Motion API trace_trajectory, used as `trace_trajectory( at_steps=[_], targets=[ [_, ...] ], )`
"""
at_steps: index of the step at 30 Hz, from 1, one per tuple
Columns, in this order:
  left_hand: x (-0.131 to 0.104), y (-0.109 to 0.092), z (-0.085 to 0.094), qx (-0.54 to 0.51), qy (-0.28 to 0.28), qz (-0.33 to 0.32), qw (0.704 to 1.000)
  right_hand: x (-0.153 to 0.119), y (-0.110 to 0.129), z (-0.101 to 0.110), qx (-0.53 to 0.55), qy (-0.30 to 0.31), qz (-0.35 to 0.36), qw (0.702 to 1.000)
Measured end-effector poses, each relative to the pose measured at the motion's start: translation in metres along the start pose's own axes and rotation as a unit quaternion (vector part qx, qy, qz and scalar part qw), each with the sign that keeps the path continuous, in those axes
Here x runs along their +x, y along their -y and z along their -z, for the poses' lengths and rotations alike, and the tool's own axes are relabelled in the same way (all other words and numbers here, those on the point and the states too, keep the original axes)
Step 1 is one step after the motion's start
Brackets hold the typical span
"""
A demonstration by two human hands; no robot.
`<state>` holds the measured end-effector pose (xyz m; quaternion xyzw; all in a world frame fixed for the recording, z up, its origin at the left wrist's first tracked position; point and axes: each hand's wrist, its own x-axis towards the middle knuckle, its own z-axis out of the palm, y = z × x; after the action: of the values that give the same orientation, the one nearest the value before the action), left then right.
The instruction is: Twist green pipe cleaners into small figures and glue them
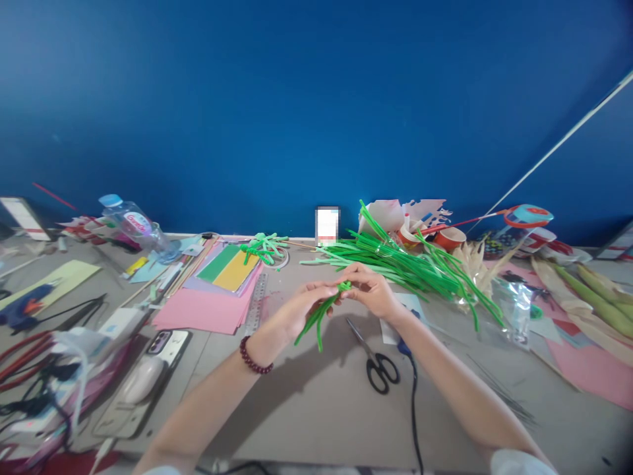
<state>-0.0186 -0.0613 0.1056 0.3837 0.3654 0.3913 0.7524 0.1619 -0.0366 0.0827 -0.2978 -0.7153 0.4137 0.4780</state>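
Near the middle of the head view, my left hand and my right hand meet at a small bundle of green pipe cleaners. The bundle has a knotted, bent top between my fingertips, and its loose ends hang down to the left below my left hand. Both hands have their fingers closed on it. A dark red bead bracelet circles my left wrist. Black-handled scissors lie on the table below my right hand, blades toward the hands.
Behind my right hand lies a large pile of green pipe cleaners. Pink paper and a ruler are at the left, with a phone, a white mouse and a plastic bottle. A dark cable runs beside the scissors.
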Motion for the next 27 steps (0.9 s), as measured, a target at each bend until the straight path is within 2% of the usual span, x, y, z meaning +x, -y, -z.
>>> trace_trajectory(
  at_steps=[5,10,15,23,27],
  targets=[
    [0.001,0.002,-0.001,0.118,-0.042,-0.073,0.989,0.000,-0.001,0.000,-0.022,-0.036,0.001,0.999],
    [0.002,0.006,-0.002,0.124,-0.052,-0.114,0.984,-0.003,0.001,-0.006,-0.045,-0.053,0.010,0.998],
    [0.001,0.005,-0.004,0.091,-0.070,-0.111,0.987,-0.006,0.002,-0.008,-0.020,-0.040,0.004,0.999],
    [-0.005,0.002,-0.011,0.031,-0.020,-0.075,0.997,-0.010,-0.009,-0.013,0.139,-0.052,-0.051,0.988],
    [-0.005,0.004,-0.011,0.022,-0.016,-0.058,0.998,-0.012,-0.012,-0.015,0.147,-0.051,-0.064,0.986]
  ],
)
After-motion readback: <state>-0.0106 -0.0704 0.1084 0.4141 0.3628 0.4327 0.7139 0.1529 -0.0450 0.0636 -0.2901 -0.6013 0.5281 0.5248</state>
